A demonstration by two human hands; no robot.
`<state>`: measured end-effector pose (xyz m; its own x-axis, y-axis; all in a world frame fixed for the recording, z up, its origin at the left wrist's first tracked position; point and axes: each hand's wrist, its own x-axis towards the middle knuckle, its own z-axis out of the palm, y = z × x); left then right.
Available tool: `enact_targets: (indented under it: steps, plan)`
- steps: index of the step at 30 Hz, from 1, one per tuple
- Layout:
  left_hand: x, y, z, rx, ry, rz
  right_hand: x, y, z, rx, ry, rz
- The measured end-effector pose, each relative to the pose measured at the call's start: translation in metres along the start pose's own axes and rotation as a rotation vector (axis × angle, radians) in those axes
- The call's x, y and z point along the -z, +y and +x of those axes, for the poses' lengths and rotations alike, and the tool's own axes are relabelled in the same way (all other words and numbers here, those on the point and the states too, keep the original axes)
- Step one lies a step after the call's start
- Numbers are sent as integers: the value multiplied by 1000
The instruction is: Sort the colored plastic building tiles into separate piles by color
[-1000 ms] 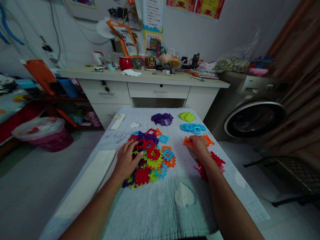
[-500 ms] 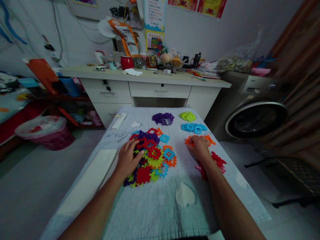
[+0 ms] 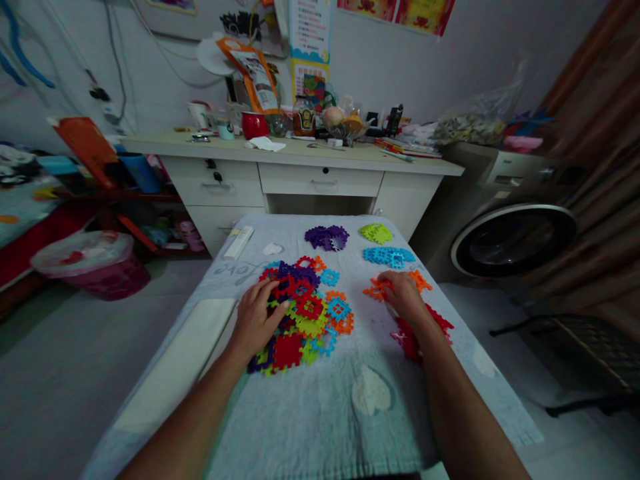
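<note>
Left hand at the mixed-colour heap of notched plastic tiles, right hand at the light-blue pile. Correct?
Wrong pile for the right hand: the head view shows it at the orange notched plastic tiles; the light-blue pile lies beyond. Left hand at the mixed-colour heap is correct.

Along the pale wall [image 3: 395,73], a glossy red round pot [image 3: 255,125] and a brown glass jar [image 3: 303,120] are carried by a white drawer unit [image 3: 300,175]. It is flanked by a grey front-loading washing machine [image 3: 515,240]; at left, a pink bin [image 3: 117,277] is lined with a translucent bag [image 3: 80,252].
</note>
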<state>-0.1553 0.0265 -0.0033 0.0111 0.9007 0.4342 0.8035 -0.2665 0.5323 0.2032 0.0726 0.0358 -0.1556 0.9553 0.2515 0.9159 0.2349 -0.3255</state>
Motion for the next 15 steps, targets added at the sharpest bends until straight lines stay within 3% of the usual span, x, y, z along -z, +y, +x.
enact_targets:
  steps: [9,15]
  plan:
    - [-1,-2,-1,1,-6,5,10,11,2,-34,31,95]
    - [-1,-2,0,5,-7,-3,1,8,3,-16,46,130]
